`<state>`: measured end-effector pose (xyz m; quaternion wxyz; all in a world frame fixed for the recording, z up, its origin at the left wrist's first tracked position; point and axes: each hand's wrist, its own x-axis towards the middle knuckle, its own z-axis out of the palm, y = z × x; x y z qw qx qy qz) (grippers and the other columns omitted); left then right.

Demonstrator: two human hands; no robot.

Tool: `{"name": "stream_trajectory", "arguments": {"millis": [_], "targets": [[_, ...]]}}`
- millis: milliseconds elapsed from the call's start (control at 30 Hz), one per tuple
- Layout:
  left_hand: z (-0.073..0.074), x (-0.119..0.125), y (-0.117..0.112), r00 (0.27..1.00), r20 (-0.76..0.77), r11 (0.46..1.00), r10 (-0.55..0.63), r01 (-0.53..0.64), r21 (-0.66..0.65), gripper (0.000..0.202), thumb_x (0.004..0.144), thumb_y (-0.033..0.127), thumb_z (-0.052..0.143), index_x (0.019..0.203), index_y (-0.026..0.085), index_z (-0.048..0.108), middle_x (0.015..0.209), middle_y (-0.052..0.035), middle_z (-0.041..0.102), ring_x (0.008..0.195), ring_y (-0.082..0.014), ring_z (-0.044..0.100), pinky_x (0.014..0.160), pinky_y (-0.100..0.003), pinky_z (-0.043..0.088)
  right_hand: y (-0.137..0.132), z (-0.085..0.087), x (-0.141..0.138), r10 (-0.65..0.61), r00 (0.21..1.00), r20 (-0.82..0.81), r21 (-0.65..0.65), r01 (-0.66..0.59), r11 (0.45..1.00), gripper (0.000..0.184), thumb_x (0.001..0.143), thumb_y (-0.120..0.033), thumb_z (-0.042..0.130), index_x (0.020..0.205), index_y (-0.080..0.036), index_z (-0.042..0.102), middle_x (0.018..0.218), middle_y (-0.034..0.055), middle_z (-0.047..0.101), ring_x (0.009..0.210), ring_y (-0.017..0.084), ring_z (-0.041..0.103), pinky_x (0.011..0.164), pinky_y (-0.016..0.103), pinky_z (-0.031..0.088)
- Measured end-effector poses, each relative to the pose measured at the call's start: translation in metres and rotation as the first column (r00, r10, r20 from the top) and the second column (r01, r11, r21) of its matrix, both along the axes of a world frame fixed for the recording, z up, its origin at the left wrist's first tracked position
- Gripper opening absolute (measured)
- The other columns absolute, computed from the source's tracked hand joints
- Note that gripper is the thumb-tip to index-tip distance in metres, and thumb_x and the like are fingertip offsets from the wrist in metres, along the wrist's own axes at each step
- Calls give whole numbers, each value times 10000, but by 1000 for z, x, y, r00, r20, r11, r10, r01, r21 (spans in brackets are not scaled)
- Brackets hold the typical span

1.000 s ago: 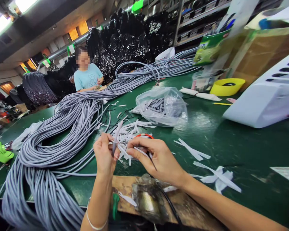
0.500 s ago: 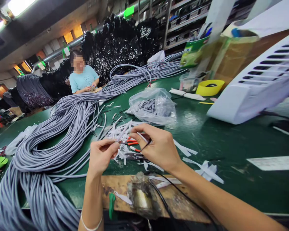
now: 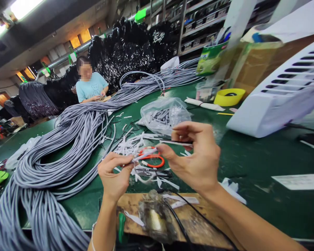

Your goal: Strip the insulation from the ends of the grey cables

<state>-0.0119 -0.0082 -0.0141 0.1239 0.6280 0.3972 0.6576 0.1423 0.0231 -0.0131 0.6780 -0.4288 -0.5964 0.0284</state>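
Note:
My left hand [image 3: 114, 175] pinches the end of a short grey cable piece [image 3: 144, 154] just above the green table [image 3: 251, 164]. My right hand [image 3: 196, 157] is raised to its right, thumb on the cable's far end and fingers closed on a thin white paper strip [image 3: 176, 142]. Below the hands lie red-handled scissors [image 3: 152, 161] on a heap of white paper strips [image 3: 131, 144]. A thin black wire [image 3: 181, 216] runs from under my right wrist toward the table's near edge.
A huge bundle of long grey cables [image 3: 68, 139] covers the table's left. A clear bag of cut pieces [image 3: 163, 116] lies behind the hands. A white ventilated unit [image 3: 282, 94], yellow bowl [image 3: 229, 96] and cardboard box stand right. Another person in a blue shirt [image 3: 90, 87] sits across. A worn wooden block [image 3: 157, 212] sits at the near edge.
My right hand has lifted and moved right, drawing a white strip away from the grey cable piece. The red scissors below are now uncovered. My left hand stayed nearly put.

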Motion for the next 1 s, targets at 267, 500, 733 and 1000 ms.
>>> {"name": "stream_trajectory", "arguments": {"millis": [267,500,733,1000], "targets": [[-2,2,2,934,353,945,-62,169,-279,164,621,270,735,754,172,732,465,44,481,360,-27,336,348,-152,252,-21,-9,-11,60,986,154,347,-111,931,105,781,-300,593,780,-236,510,532,-10,565,449,119,510,431,245,401],[-5,7,3,909,413,929,-60,203,-310,367,698,407,662,486,116,589,422,36,434,302,-20,315,284,-150,188,-17,-14,-28,75,916,393,234,-179,956,151,834,-131,483,934,-146,596,817,87,710,722,159,675,634,232,516],[0,6,5,816,572,905,-87,305,-297,365,654,460,689,604,129,544,560,5,585,265,7,299,265,-125,165,-10,-23,-35,349,835,424,-12,-381,925,245,842,-106,409,855,-149,650,714,63,697,596,159,646,547,253,497],[7,4,2,693,688,824,-216,508,-253,442,606,436,737,571,145,406,498,52,497,272,27,246,283,-87,150,26,-25,-19,182,905,384,-295,-67,953,225,794,-147,427,737,-151,645,729,91,668,651,215,616,596,323,456]]}}
